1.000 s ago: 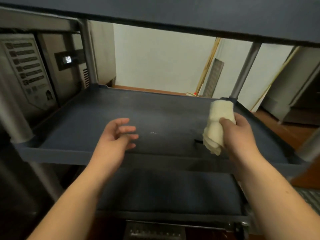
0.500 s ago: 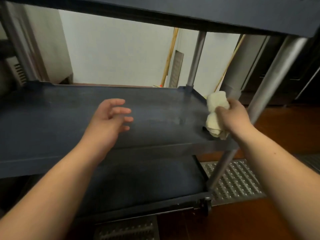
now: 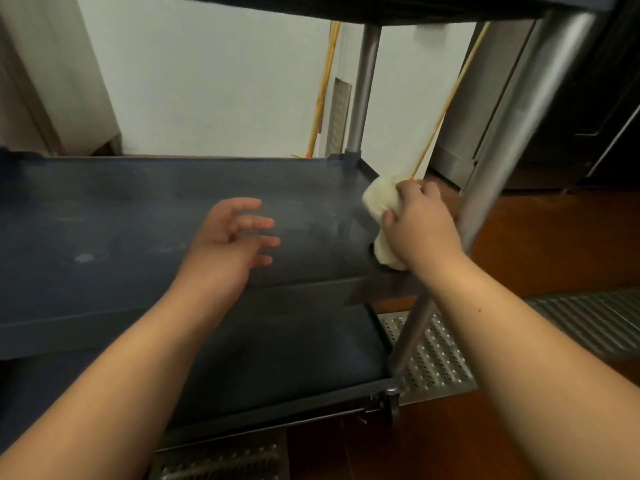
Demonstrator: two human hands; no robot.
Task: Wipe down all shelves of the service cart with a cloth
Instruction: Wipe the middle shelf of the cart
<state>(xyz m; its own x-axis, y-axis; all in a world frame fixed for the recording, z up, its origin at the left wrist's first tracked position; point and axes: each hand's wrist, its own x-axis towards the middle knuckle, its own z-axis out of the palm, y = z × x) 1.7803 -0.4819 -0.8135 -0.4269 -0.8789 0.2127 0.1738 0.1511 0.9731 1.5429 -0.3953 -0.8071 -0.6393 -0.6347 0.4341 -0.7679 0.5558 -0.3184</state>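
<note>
The service cart's dark blue middle shelf point(image 3: 121, 216) fills the left and centre of the view, with the bottom shelf point(image 3: 284, 355) below it and the top shelf's underside point(image 3: 346, 5) overhead. My right hand point(image 3: 420, 228) grips a bunched white cloth point(image 3: 377, 202) and presses it against the middle shelf's right edge, by the near right corner. My left hand point(image 3: 232, 237) hovers over the middle shelf near its front rim, fingers spread, holding nothing.
Grey metal posts stand at the far right corner point(image 3: 363, 91) and the near right corner point(image 3: 512, 133). Wooden broom handles point(image 3: 323, 88) lean on the white wall behind. A perforated metal floor grate point(image 3: 436, 362) lies to the right on the brown floor. A caster point(image 3: 393, 407) sits under the bottom shelf.
The view has swung right, so the steel appliance on the left is gone. My right hand has carried the cloth out to the shelf's right edge; my left hand stays open over the shelf.
</note>
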